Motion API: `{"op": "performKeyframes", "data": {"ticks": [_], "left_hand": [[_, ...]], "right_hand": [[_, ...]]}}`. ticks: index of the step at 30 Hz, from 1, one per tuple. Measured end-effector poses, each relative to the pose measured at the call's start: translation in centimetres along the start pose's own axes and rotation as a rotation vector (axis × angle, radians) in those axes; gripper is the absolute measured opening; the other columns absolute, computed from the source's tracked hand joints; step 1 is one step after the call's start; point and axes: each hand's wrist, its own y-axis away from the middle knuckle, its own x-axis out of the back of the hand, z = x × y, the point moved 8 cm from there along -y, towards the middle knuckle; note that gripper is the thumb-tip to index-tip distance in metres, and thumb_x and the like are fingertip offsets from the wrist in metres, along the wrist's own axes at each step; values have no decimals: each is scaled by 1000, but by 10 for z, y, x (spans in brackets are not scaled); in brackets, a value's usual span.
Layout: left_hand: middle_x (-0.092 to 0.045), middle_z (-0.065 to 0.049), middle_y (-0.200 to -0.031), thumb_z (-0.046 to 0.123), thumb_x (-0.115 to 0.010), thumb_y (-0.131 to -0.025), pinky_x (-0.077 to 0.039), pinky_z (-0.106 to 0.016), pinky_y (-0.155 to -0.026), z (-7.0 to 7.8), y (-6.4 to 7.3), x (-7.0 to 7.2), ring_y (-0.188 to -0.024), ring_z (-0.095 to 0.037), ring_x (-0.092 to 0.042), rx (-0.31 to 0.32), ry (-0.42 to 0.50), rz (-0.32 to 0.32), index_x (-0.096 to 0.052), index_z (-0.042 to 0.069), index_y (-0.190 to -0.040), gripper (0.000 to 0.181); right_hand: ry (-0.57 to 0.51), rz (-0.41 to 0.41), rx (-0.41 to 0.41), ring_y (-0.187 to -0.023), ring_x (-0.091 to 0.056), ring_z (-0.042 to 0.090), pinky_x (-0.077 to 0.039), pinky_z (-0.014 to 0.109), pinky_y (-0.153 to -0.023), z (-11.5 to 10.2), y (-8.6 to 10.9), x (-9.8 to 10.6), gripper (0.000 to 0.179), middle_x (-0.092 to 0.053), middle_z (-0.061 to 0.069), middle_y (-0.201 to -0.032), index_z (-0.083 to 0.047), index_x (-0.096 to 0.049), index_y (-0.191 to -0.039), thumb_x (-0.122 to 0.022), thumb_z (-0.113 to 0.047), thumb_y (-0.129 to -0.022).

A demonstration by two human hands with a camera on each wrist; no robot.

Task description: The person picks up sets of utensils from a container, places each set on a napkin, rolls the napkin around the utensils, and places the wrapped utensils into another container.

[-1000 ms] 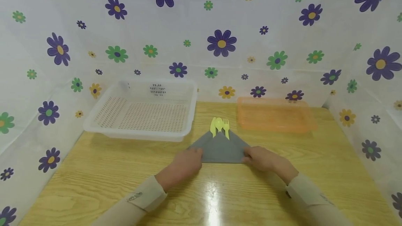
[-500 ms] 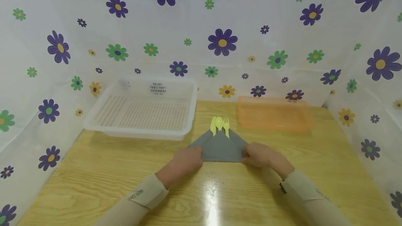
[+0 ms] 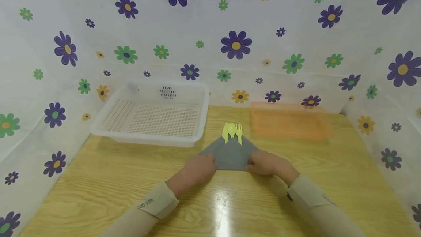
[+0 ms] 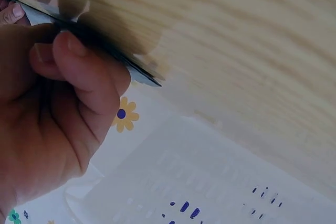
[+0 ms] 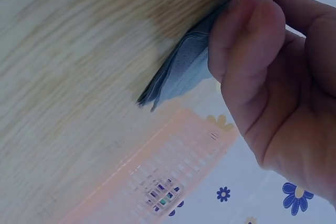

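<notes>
A grey cloth napkin (image 3: 230, 156), folded to a triangular top, lies on the wooden table in the head view. Out of its upper fold stick the heads of a yellow-green plastic knife (image 3: 225, 131), spoon (image 3: 231, 130) and fork (image 3: 239, 133), side by side; their handles are hidden in the cloth. My left hand (image 3: 200, 167) grips the napkin's left side, its fingers curled at the cloth edge in the left wrist view. On the right side, my right hand (image 3: 264, 162) pinches the napkin. The right wrist view shows layered folds (image 5: 184, 66) poking out past its fingers.
A white perforated plastic basket (image 3: 151, 140) stands at the back left of the table (image 3: 98, 185). At the back right sits a shallow orange basket (image 3: 292, 132). White sheeting (image 3: 184, 21) with printed flowers hangs behind and along both sides.
My right hand has slid inward to the left along the napkin, so less of its front edge shows between the hands. The left hand keeps its grip; the head view shifts slightly.
</notes>
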Motion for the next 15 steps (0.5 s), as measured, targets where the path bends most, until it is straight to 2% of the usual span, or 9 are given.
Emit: {"op": "performKeyframes", "data": {"ticks": [4, 8, 12, 15], "left_hand": [[-55, -5, -71, 35, -54, -100, -55, -46, -63, -11, -3, 0, -67, -22, -62, 104, 287, 12, -59, 3, -89, 35], [-58, -7, -74, 38, -59, -99, -56, -46, -67, -13, -5, 0, -70, -23, -62, 79, 342, -9, -58, 4, -87, 36], [-64, -12, -81, 39, -63, -96, -55, -46, -69, -18, -6, -1, -78, -29, -66, 67, 379, -21, -58, 6, -86, 35], [-64, -10, -79, 38, -65, -94, -54, -45, -67, -25, -6, -3, -74, -27, -64, 70, 380, -21, -58, 8, -81, 33]], "right_hand": [[18, 2, -3, -32, -41, 10, -30, 22, -38, 0, -2, 0, 40, -43, -3, -46, -10, -53, -60, -61, -19, -98], [47, -3, -12, -32, -44, 13, -32, 22, -40, 2, -2, 0, 38, -46, 0, -44, -9, -55, -61, -63, -18, -97], [71, -3, -12, -32, -46, 12, -35, 22, -42, 8, 1, 2, 38, -48, 0, -46, -10, -54, -61, -66, -19, -96], [68, -12, -21, -34, -45, 10, -35, 21, -41, 15, 3, 5, 37, -48, -1, -49, -11, -53, -61, -68, -20, -95]]}}
